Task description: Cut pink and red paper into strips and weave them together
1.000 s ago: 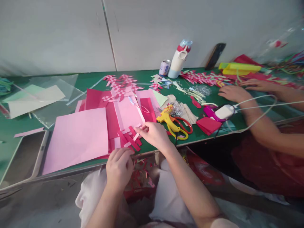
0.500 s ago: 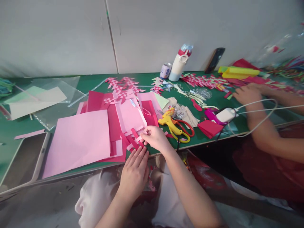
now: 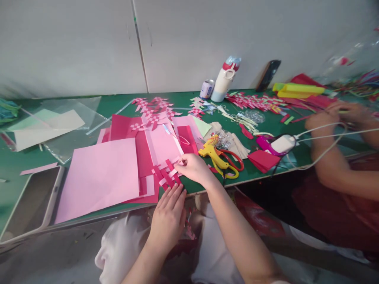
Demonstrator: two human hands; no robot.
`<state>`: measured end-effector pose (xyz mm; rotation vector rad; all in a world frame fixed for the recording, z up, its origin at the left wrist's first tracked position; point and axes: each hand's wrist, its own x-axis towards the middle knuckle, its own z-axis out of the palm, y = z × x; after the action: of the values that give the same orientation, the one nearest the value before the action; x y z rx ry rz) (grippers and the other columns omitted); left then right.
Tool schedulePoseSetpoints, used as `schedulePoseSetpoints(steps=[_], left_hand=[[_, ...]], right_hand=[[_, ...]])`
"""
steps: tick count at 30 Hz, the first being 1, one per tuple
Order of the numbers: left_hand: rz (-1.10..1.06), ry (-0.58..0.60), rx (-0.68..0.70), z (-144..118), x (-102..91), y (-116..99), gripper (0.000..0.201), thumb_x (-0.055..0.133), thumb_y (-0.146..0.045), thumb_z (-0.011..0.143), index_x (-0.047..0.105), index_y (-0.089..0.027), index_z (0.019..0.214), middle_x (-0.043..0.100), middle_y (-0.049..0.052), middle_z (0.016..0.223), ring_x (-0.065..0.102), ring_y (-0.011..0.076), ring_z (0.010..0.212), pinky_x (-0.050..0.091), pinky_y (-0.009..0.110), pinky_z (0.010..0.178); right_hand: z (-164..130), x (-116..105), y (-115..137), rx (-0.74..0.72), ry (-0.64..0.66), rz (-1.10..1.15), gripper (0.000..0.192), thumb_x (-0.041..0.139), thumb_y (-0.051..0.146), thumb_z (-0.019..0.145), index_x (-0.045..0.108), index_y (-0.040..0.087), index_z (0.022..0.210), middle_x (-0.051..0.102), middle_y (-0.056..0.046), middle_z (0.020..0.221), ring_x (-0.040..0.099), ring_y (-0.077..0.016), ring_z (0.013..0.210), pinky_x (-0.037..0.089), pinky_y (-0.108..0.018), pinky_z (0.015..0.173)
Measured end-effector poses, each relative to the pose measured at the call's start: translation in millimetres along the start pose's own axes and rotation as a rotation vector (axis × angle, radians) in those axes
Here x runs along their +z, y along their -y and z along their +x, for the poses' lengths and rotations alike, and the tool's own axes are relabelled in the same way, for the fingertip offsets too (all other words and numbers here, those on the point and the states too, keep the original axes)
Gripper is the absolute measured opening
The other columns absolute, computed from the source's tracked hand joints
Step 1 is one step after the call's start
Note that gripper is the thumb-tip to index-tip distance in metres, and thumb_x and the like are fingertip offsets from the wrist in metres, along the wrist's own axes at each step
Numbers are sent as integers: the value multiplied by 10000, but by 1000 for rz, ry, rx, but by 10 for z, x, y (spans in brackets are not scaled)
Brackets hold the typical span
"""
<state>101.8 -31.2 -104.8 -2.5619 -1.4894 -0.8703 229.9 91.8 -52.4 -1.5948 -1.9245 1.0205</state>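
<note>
A small weave of red and light pink paper strips (image 3: 167, 176) lies at the table's front edge, some strip ends standing loose. My left hand (image 3: 169, 211) rests flat with its fingers stretched out, the fingertips touching the weave's near edge. At the weave's right side, my right hand (image 3: 192, 169) is closed in a pinch on a light pink paper strip (image 3: 177, 165). Its curled fingers partly hide that strip. Just behind the weave lies a pink paper sheet (image 3: 162, 144), and to the left a large light pink sheet (image 3: 99, 179) covers red paper.
Yellow-handled scissors (image 3: 217, 157) and a red-handled pair (image 3: 233, 156) lie right of my hands. Further off stand a white bottle (image 3: 222, 83) and a can (image 3: 206, 89). Finished woven strips (image 3: 154, 108) lie behind. A phone (image 3: 31, 203) is at left. A co-worker's hands (image 3: 334, 116) work at right.
My hands have hardly moved; my right hand still pinches the strip. At right, the co-worker's hands have drawn back to the right from the table with a thin strip.
</note>
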Motion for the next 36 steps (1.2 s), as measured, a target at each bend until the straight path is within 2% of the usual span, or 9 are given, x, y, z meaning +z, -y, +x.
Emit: schedulePoseSetpoints(steps=[5,10,13,19,25,30,36], left_hand=[[0,-19,0,15,-20,-6,373,451,-54,818,600,-106,1156,638,119,1242,595,248,1157,530,429,962],[-6,-22,-8,13,-33,-5,365,450,-54,820,606,-125,1141,643,111,1235,602,243,1146,532,422,958],[-15,-25,-13,-1,-31,3,357,457,-61,823,605,-128,1141,648,111,1227,601,243,1147,533,423,956],[-37,-36,-31,3,-52,9,353,468,-65,834,591,-137,1156,643,116,1231,578,239,1179,507,442,991],[-42,-29,-44,-8,-36,13,392,475,-70,831,557,-132,1209,615,120,1274,544,250,1220,495,447,1001],[-25,-31,-51,-5,-35,20,430,475,-62,826,527,-121,1249,614,129,1274,540,246,1226,491,447,1006],[-10,-24,-67,-16,-4,34,455,483,-59,815,509,-113,1266,598,141,1292,536,253,1229,491,459,1002]], right_hand=[[-129,-138,-22,-75,18,-215,10,642,190,715,646,191,725,653,16,708,575,-118,660,396,-221,621],[-200,-125,-158,-305,-7,-349,188,663,174,782,728,200,956,629,-50,893,577,-171,876,439,-283,837],[-223,-92,-247,-376,-18,-355,195,687,220,793,737,211,982,601,-60,942,553,-194,962,438,-308,900],[-225,-70,-303,-438,-33,-364,162,672,242,817,736,212,963,591,-51,940,551,-185,953,450,-298,878],[-170,-93,-279,-523,24,-373,104,629,239,852,719,194,881,601,-56,926,539,-183,937,438,-305,863],[-118,-113,-261,-590,79,-427,108,603,197,865,697,160,903,622,-67,939,524,-193,948,432,-312,870],[-58,-114,-230,-610,69,-459,142,591,241,882,704,158,902,638,-66,904,531,-184,886,424,-305,825]])
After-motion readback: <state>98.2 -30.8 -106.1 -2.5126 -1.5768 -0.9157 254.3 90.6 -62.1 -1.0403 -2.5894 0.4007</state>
